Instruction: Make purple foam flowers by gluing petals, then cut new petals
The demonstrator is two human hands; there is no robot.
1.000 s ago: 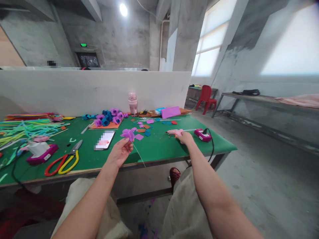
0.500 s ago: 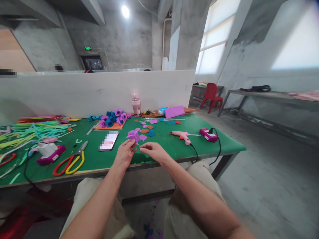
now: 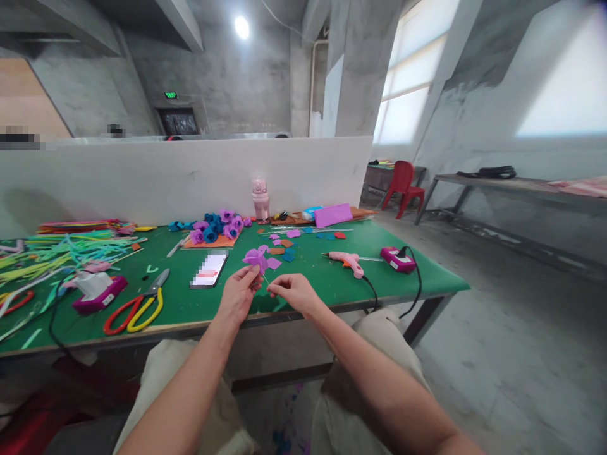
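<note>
Clamped in the left grip [image 3: 238,294], just under the petals: the purple flower [image 3: 255,258], held above the front part of the green desk [image 3: 379,234]. Pinched between thumb and fingertips of the right grip [image 3: 294,291]: the thin stem [image 3: 265,277], just below the bloom. Best to press lightly at the base, so as not to crush the thin-looking petals, and to guide the stem straight, in line with the centre. Wise to mind the glue gun [image 3: 348,261], lying well apart to the right.
</note>
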